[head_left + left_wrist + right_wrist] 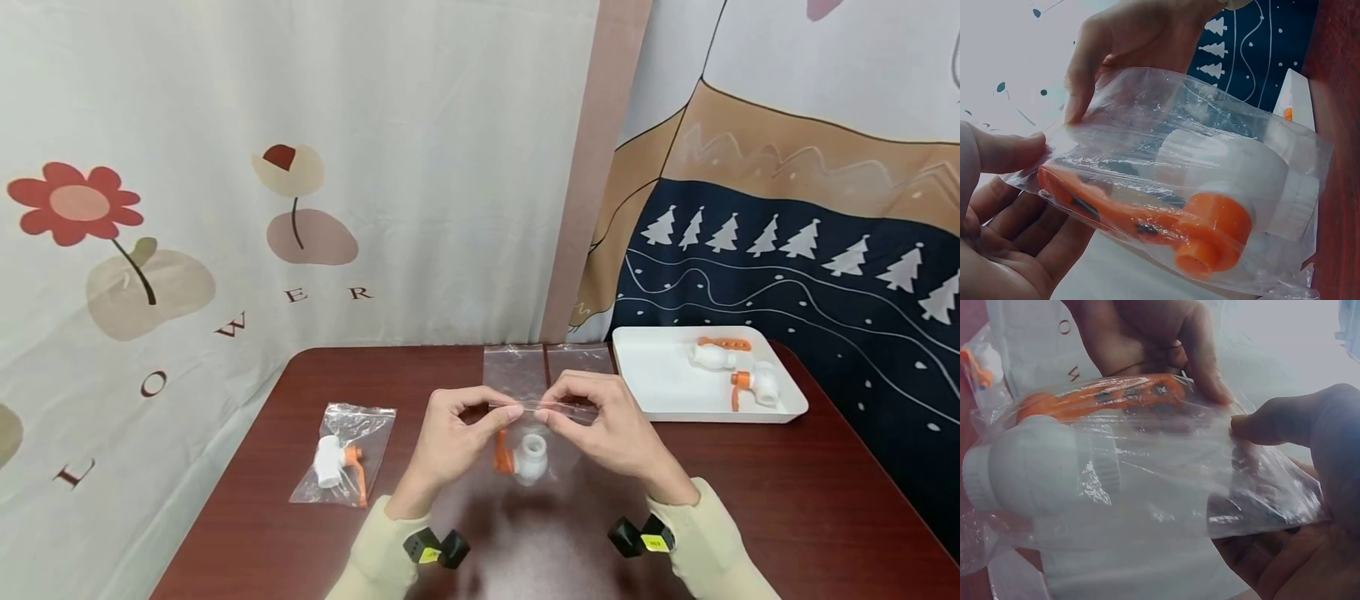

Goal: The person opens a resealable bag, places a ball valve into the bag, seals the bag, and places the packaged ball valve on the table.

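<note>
Both hands pinch the top edge of a clear plastic bag [1129,137] between thumbs and fingers. The left hand [459,433] grips its left part and the right hand [611,425] its right part, thumb tips close together near the middle. Inside the bag is a white plastic valve [532,457] with an orange handle [1116,212]. In the head view the valve lies below the fingers, its round opening facing up. Both wrist views show the clear film stretched from the fingertips down over the valve.
To the left on the dark red table [247,533] lies another bagged valve [330,461] with an orange handle. Flat clear bags [513,367] lie behind the hands. A white tray [648,375] at the back right holds two more valves [763,385]. Printed curtains hang behind.
</note>
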`<state>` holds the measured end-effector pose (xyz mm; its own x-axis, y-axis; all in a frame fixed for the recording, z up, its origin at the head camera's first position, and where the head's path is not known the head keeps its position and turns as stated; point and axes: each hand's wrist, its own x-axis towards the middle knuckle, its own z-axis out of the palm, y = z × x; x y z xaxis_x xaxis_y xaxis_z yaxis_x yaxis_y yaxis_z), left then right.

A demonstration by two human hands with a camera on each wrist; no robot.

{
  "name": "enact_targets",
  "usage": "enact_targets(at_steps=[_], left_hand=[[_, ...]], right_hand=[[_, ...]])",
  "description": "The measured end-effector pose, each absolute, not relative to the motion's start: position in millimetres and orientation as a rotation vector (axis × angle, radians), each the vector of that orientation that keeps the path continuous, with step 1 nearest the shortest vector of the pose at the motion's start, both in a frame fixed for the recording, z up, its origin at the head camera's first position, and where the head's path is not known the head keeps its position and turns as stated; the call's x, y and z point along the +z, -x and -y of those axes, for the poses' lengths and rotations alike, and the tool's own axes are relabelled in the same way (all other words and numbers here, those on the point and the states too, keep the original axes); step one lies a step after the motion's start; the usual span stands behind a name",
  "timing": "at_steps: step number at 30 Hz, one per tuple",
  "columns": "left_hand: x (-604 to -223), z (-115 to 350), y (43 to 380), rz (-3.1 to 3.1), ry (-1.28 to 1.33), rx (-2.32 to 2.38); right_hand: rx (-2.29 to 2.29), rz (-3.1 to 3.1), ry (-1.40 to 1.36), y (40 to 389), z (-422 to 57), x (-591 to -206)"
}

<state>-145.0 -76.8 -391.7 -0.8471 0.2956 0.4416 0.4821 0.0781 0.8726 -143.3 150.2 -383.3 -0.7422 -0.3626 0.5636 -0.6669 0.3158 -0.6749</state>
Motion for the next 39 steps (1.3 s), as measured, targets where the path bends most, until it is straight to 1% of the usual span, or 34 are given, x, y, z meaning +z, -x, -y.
enact_targets(at_steps=[39], left_hand=[[-384.6,88.2,146.6,2.182,0.666,-1.858]], right_hand=[[1.418,2.306,-0.861,146.1,-169.1,-378.2]])
